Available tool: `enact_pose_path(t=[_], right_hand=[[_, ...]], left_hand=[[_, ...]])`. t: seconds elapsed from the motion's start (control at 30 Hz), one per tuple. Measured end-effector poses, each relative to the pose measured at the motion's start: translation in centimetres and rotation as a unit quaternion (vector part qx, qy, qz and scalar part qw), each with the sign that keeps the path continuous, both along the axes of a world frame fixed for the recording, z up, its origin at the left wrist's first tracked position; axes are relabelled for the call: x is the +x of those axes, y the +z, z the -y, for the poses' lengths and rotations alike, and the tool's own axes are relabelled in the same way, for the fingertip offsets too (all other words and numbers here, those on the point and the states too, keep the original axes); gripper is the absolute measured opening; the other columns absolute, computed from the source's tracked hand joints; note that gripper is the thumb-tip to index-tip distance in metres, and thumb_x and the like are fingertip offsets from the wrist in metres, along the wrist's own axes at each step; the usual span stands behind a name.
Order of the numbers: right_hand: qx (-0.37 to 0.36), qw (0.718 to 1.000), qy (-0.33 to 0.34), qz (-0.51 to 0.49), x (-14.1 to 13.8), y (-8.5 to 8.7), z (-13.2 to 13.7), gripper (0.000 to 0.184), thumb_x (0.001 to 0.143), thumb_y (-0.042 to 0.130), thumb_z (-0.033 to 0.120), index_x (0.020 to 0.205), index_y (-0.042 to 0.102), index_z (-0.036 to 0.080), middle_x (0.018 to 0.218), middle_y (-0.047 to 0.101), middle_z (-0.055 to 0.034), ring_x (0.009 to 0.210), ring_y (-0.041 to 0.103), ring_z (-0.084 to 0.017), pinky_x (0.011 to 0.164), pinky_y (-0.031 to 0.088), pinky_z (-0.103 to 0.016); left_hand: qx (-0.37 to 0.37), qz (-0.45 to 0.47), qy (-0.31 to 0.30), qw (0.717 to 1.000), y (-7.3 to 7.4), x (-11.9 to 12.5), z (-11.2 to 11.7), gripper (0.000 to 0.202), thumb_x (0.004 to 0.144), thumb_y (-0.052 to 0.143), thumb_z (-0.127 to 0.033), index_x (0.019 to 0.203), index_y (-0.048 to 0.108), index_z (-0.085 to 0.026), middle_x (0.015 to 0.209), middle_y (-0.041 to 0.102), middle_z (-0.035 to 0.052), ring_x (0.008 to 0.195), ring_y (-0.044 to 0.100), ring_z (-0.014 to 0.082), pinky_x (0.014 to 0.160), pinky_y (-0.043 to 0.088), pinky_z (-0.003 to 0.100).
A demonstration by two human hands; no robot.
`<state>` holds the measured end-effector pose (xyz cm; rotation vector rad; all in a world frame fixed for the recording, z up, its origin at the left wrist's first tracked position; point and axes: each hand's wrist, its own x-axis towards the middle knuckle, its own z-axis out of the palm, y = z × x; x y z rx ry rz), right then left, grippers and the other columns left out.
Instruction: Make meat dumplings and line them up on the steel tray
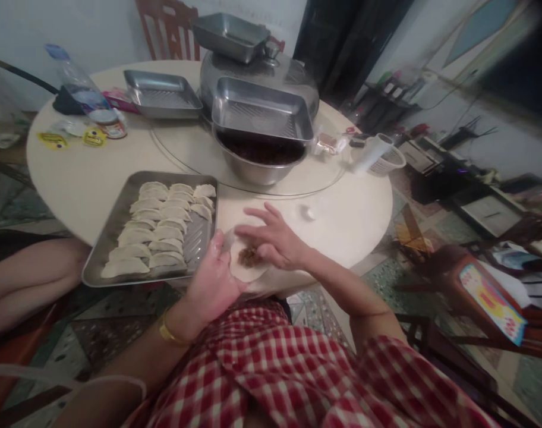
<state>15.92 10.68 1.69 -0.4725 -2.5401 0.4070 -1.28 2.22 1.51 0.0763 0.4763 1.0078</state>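
My left hand, with a yellow bracelet at the wrist, holds a round dumpling wrapper near the table's front edge. Brown filling lies in the middle of the wrapper. Over it is my right hand, fingers spread, its thumb by the filling and fingertips near the wrapper's far edge; whether they touch it I cannot tell. Left of my hands, a metal tray carries rows of folded dumplings. Beyond my hands stands a metal bowl of dark filling.
An empty metal pan rests on the bowl's back part. Behind are a large lidded pot and more pans. A bottle and jar stand back left, a white basket right. Another person's leg is at left.
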Motion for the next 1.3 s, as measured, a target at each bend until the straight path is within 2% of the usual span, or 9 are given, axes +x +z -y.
enact_pose_path(t=[0.3,0.4,0.53,0.63,0.77,0.9,1.03,1.13,1.3], right_hand=[[0.049,0.994,-0.067,-0.068,3.8,-1.3,0.4,0.052,0.1,0.023,0.05,0.135,0.052,0.024,0.118,0.072,-0.0049,0.137,0.047,-0.021,0.121,0.023,-0.051],[0.088,0.971,-0.207,-0.079,6.5,-2.2,-0.8,0.052,0.101,0.021,0.049,0.125,0.059,0.024,0.118,0.072,-0.0054,0.133,0.05,-0.022,0.119,0.025,-0.052],[0.107,0.877,-0.468,-0.015,10.9,-4.4,-4.0,0.053,0.1,0.023,0.047,0.122,0.061,0.018,0.118,0.071,-0.0104,0.133,0.048,-0.028,0.116,0.022,-0.058],[0.078,0.854,-0.51,0.062,12.9,-6.3,-5.9,0.049,0.1,0.027,0.041,0.129,0.057,0.015,0.107,0.075,-0.0107,0.136,0.044,-0.029,0.115,0.02,-0.059],[0.077,0.855,-0.507,0.082,13.4,-6.9,-6.7,0.046,0.099,0.03,0.038,0.128,0.057,0.015,0.106,0.074,-0.0115,0.137,0.044,-0.029,0.116,0.018,-0.06],[0.086,0.862,-0.497,-0.051,12.1,-4.8,-5.0,0.046,0.1,0.026,0.04,0.124,0.059,0.018,0.104,0.075,-0.0101,0.134,0.049,-0.029,0.116,0.019,-0.062],[0.045,0.932,-0.299,-0.199,8.1,-2.3,-1.0,0.044,0.101,0.023,0.037,0.137,0.047,0.027,0.107,0.074,-0.0048,0.129,0.056,-0.021,0.117,0.028,-0.055],[0.039,0.979,-0.127,-0.154,4.4,-1.6,0.8,0.046,0.1,0.028,0.041,0.141,0.043,0.027,0.11,0.074,-0.0042,0.137,0.047,-0.021,0.121,0.023,-0.054],[0.086,0.991,-0.073,-0.067,2.1,-2.3,0.5,0.051,0.1,0.026,0.046,0.139,0.048,0.02,0.123,0.069,-0.0068,0.14,0.042,-0.021,0.124,0.016,-0.052]], left_hand=[[0.014,0.005,0.041,0.999,1.0,-0.9,-0.8,0.071,0.099,0.018,-0.057,0.132,0.058,-0.008,0.116,0.072,0.0148,0.124,0.058,0.0314,0.105,0.046,0.046],[0.012,-0.004,0.05,0.999,1.3,-0.9,-1.0,0.07,0.098,0.021,-0.056,0.131,0.058,-0.006,0.119,0.071,0.0169,0.125,0.057,0.0318,0.105,0.047,0.045],[-0.005,-0.04,0.062,0.997,1.5,-0.7,-1.1,0.068,0.098,0.024,-0.057,0.121,0.065,-0.009,0.113,0.074,0.0142,0.125,0.057,0.0322,0.102,0.05,0.044],[-0.005,-0.052,0.06,0.997,1.5,-0.5,-1.2,0.067,0.098,0.024,-0.055,0.116,0.069,-0.009,0.108,0.076,0.0129,0.124,0.058,0.0312,0.101,0.051,0.041],[-0.001,-0.044,0.053,0.998,1.3,-0.3,-1.1,0.067,0.098,0.023,-0.054,0.116,0.068,-0.008,0.108,0.076,0.0135,0.124,0.059,0.0289,0.102,0.051,0.039],[-0.012,-0.063,0.061,0.996,1.6,0.1,-1.0,0.058,0.096,0.035,-0.052,0.125,0.062,-0.01,0.114,0.074,0.0133,0.123,0.059,0.0284,0.104,0.049,0.039],[-0.019,-0.063,0.061,0.996,2.0,0.5,-1.1,0.06,0.097,0.032,-0.052,0.132,0.057,-0.01,0.116,0.073,0.0132,0.124,0.059,0.028,0.107,0.046,0.041],[0.0,-0.028,0.041,0.999,1.9,0.6,-1.1,0.065,0.099,0.025,-0.052,0.137,0.053,-0.008,0.117,0.072,0.0144,0.125,0.058,0.0279,0.111,0.042,0.045],[0.023,0.008,0.026,0.999,1.6,-0.2,-1.0,0.064,0.099,0.022,-0.052,0.14,0.051,-0.012,0.114,0.074,0.0122,0.125,0.058,0.0297,0.108,0.044,0.048]])
